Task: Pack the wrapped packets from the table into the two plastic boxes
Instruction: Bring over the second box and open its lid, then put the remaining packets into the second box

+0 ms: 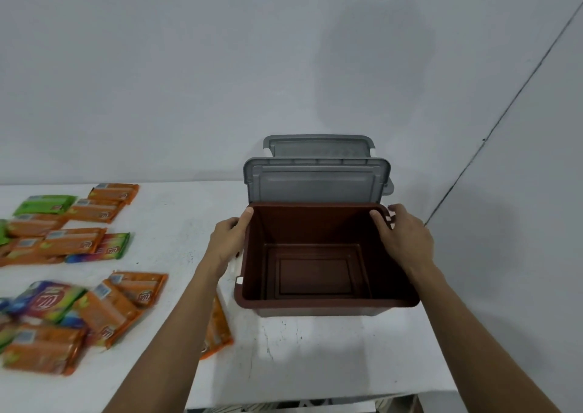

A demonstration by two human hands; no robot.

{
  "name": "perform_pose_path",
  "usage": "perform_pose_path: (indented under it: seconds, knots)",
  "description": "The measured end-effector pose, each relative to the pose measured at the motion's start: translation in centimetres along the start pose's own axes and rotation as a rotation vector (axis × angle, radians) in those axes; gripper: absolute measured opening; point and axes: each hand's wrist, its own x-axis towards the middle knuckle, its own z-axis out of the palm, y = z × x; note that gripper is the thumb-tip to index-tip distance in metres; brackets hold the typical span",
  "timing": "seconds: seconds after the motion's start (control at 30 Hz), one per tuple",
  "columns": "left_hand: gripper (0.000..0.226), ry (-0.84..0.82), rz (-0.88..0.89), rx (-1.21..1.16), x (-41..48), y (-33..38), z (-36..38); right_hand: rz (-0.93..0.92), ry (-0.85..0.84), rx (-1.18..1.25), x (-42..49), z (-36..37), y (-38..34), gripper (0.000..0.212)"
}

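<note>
A brown plastic box [325,302] stands empty on the white table, right of centre. My left hand [228,239] grips its left wall, thumb over the rim. On the opposite wall my right hand [402,236] holds the rim the same way. Two grey lids lean against the wall behind it, the nearer lid [315,180] in front of the farther lid [318,146]. Several wrapped packets lie at the left: an orange pile [53,242], a green packet [45,203], a multicoloured packet [47,300]. One orange packet [217,330] lies partly under my left forearm.
The white table [299,349] ends at its front edge near the bottom and at its right edge beside the box. A grey wall rises right behind the lids. Only one box body is in view.
</note>
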Motion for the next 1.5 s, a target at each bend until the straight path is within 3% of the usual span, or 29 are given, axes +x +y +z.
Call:
perform_pose_path:
  seconds: [0.07,0.17,0.37,0.57,0.7,0.83,1.1,1.33,1.5]
  knots:
    - [0.054,-0.048,0.013,0.027,-0.2,0.0,-0.6,-0.09,0.104,-0.093,-0.9,-0.5,-1.0,0.055]
    - [0.044,-0.1,0.028,0.052,-1.1,-0.5,-2.6,-0.187,0.119,0.049,-2.9,-1.0,-3.8,0.047]
    - [0.028,-0.076,0.041,0.139,-3.8,-4.7,-9.5,-0.324,-0.121,0.323,-9.3,0.6,-12.2,0.042]
    - [0.025,0.11,0.154,0.397,-6.9,-9.2,-16.2,-0.433,-0.298,0.367,-16.0,4.1,-19.7,0.044]
    - [0.032,0.147,0.187,0.588,-7.6,-12.9,-19.6,-0.46,-0.428,0.325,-18.7,7.2,-22.5,0.044]
    - [0.05,0.124,0.206,0.742,-8.0,-16.3,-21.2,-0.424,-0.495,0.017,-19.9,10.4,-23.7,0.046]
    - [0.049,0.142,0.274,0.635,-8.1,-17.8,-21.4,-0.293,-0.641,-0.284,-20.8,13.0,-24.1,0.063]
    - [0.059,0.132,0.207,0.583,-7.9,-17.5,-21.4,-0.297,-0.595,-0.233,-20.7,13.5,-23.6,0.059]
    - [0.063,0.093,0.119,0.543,-7.2,-17.2,-21.8,-0.174,-0.605,0.11,-20.1,12.8,-23.8,0.066]
